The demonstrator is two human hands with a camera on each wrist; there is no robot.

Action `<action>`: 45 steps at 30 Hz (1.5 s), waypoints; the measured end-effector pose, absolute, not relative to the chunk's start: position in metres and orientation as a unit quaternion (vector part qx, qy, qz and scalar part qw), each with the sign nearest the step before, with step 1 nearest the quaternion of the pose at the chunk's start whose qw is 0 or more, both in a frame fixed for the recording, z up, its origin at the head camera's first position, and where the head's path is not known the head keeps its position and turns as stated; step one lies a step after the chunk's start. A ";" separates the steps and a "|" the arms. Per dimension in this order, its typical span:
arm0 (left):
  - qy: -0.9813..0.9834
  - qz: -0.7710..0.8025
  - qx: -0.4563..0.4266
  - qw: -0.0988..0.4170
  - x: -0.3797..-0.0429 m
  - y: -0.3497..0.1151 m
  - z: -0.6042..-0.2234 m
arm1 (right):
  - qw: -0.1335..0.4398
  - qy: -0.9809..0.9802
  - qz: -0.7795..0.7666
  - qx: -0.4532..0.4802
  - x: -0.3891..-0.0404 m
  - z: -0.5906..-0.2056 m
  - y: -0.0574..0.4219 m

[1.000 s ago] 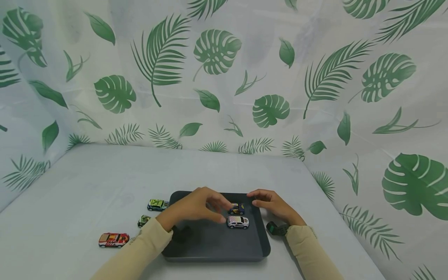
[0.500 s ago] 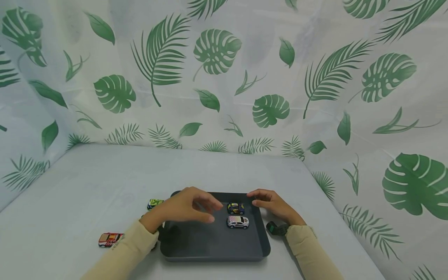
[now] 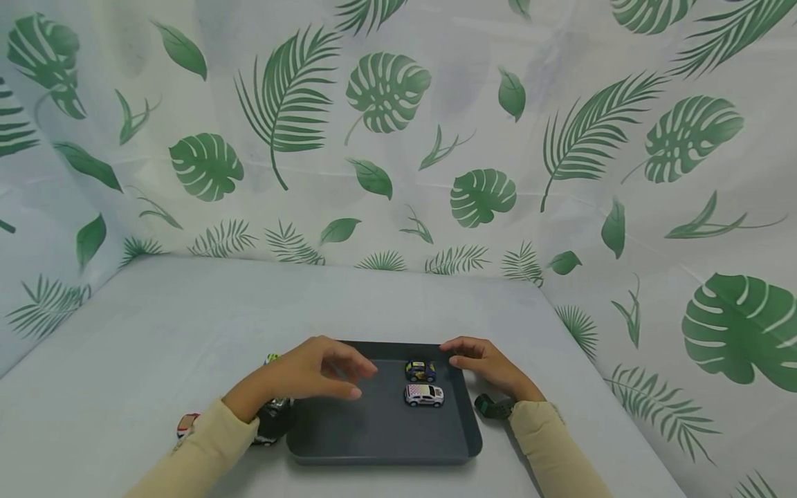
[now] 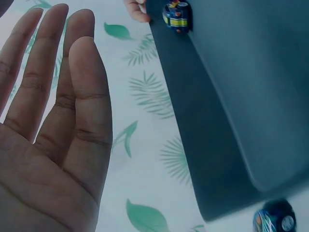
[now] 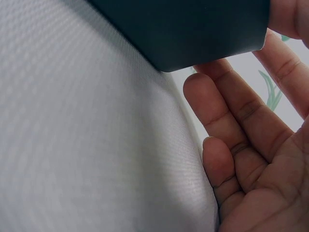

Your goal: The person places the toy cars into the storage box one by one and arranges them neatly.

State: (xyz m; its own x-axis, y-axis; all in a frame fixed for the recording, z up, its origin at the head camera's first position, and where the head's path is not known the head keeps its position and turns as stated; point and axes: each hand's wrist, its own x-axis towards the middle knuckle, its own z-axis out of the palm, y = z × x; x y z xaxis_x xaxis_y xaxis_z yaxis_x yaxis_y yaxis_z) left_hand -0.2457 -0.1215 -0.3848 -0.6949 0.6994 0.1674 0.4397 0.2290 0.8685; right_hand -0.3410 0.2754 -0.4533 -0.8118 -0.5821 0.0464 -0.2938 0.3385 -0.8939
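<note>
My left hand hovers over the left part of a dark grey tray, fingers extended and thumb apart, holding nothing. In the left wrist view the palm and straight fingers fill the left side, away from the tray wall. My right hand holds the tray's far right corner. In the right wrist view its fingers reach behind the tray wall, with the thumb at the edge. Inside the tray, a dark blue and yellow toy car stands just behind a white toy car with a pink checked roof.
Left of the tray, a red toy car and a green toy car show partly behind my left arm. Dark wrist gear sits on my right wrist. A leaf-patterned white cloth stands behind the white table.
My left hand has drawn back leftward from beside the two cars in the tray, uncovering the blue one. Its sleeve now covers more of the cars at left. My right hand stays put.
</note>
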 end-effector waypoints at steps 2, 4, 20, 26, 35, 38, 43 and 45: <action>0.774 0.500 0.367 0.129 -0.244 -0.125 -0.386 | 0.143 0.804 -0.508 -0.273 -0.341 -0.453 0.275; 0.774 0.500 0.368 0.126 -0.242 -0.129 -0.387 | 0.144 0.803 -0.509 -0.275 -0.341 -0.453 0.276; 0.769 0.509 0.367 0.121 -0.232 -0.160 -0.390 | 0.145 0.802 -0.512 -0.272 -0.339 -0.455 0.276; 0.773 0.506 0.366 0.114 -0.227 -0.175 -0.395 | 0.147 0.801 -0.513 -0.270 -0.339 -0.454 0.274; 0.777 0.511 0.347 0.120 -0.218 -0.197 -0.396 | 0.143 0.803 -0.511 -0.272 -0.340 -0.453 0.276; 0.780 0.508 0.347 0.114 -0.217 -0.203 -0.397 | 0.142 0.803 -0.512 -0.272 -0.340 -0.453 0.276; 0.787 0.503 0.341 0.111 -0.216 -0.213 -0.399 | 0.143 0.802 -0.513 -0.271 -0.340 -0.453 0.276; 0.789 0.502 0.336 0.114 -0.215 -0.217 -0.400 | 0.144 0.801 -0.514 -0.272 -0.339 -0.452 0.275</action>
